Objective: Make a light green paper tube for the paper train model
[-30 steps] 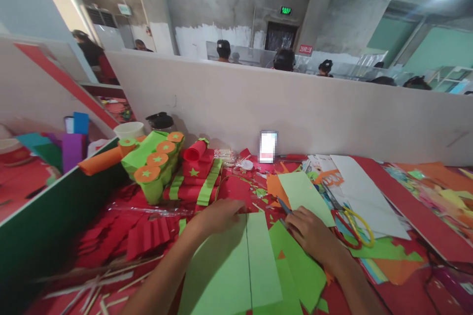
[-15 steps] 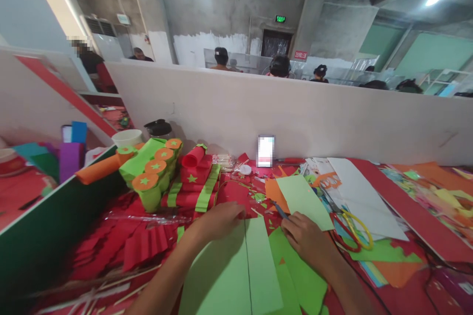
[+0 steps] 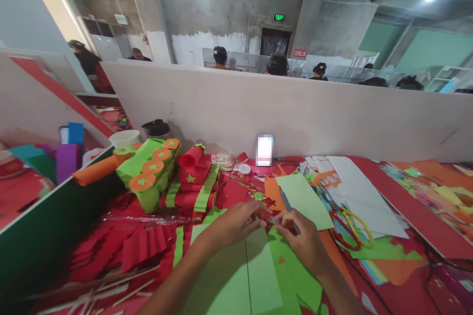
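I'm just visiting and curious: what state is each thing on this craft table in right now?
left hand: resting open on the green sheet
right hand: closed around the pen
pen: held slanted
green sheet: flat, a line drawn down it
scissors: lying on papers, untouched
phone: propped upright against the partition
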{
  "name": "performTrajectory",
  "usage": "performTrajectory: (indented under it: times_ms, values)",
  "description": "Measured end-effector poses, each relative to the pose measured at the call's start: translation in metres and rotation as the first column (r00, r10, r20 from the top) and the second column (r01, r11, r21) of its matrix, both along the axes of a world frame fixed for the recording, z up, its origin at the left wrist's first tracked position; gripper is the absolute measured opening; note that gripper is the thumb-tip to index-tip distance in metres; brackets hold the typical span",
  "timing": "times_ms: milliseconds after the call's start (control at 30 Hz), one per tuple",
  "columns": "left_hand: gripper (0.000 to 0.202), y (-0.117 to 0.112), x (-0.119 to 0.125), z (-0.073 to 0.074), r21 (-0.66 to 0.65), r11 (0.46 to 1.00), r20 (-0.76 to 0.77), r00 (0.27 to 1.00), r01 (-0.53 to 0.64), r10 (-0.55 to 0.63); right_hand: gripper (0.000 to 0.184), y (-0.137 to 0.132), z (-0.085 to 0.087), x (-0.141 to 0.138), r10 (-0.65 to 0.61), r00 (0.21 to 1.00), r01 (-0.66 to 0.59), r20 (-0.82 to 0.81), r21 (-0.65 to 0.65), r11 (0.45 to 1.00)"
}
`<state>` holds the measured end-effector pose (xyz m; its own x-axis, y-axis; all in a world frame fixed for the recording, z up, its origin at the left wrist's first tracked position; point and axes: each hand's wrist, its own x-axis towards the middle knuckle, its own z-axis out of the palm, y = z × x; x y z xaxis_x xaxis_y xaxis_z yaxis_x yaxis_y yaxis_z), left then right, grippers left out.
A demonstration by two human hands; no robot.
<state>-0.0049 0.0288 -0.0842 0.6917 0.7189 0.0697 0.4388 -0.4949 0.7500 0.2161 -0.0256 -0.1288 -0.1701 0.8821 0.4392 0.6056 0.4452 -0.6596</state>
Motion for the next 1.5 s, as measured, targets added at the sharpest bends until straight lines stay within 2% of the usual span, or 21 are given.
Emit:
performTrajectory:
  times_ms: [133,267,333,433,500,567,833,1000,1233,1367,1500]
  values:
    - [0.027,-0.003,0.010,-0.001,-0.102,0.994,0.103,0.994,0.039,-0.028,0.018,-0.002,-0.003,-0.009,0.026,0.995,-0.029,-0.101,-0.035,0.999]
    - [0.021,0.004,0.010,-0.008,-0.159,0.987,0.199,0.980,0.031,0.001,0.015,-0.005,0.004,-0.010,0.001,0.980,-0.013,-0.198,-0.061,0.998]
    - [0.019,0.010,0.006,-0.010,-0.172,0.985,0.219,0.974,-0.028,0.066,0.023,-0.007,0.008,-0.006,-0.022,0.961,-0.014,-0.274,-0.128,0.992]
    - [0.017,0.017,-0.001,-0.010,-0.201,0.974,0.243,0.958,-0.106,0.154,0.044,-0.008,0.011,0.004,0.014,0.926,-0.106,-0.377,-0.226,0.968]
    - [0.016,0.020,-0.006,-0.008,-0.194,0.972,0.258,0.949,-0.135,0.183,0.059,-0.007,0.010,0.010,0.058,0.900,-0.181,-0.433,-0.247,0.952]
    - [0.015,0.021,-0.009,-0.006,-0.174,0.973,0.259,0.946,-0.153,0.195,0.065,-0.006,0.009,0.014,0.075,0.873,-0.220,-0.481,-0.252,0.942]
    - [0.015,0.022,-0.008,-0.012,-0.261,0.960,0.304,0.936,-0.098,0.178,0.036,-0.001,0.010,0.010,-0.016,0.864,-0.185,-0.503,-0.348,0.919]
    - [0.014,0.021,-0.005,-0.013,-0.313,0.947,0.325,0.930,-0.068,0.174,0.035,0.000,0.006,0.009,-0.030,0.868,-0.173,-0.496,-0.359,0.917]
    - [0.012,0.020,-0.004,-0.015,-0.309,0.949,0.326,0.932,-0.055,0.160,0.035,-0.001,0.008,0.003,-0.011,0.874,-0.195,-0.486,-0.370,0.908]
    - [0.009,0.018,-0.003,-0.009,-0.327,0.945,0.350,0.928,-0.011,0.132,0.033,-0.001,0.006,-0.001,0.008,0.862,-0.226,-0.506,-0.371,0.901]
    - [0.008,0.016,-0.006,-0.001,-0.324,0.946,0.336,0.931,-0.025,0.140,0.031,-0.003,0.001,-0.005,0.022,0.839,-0.246,-0.543,-0.344,0.906]
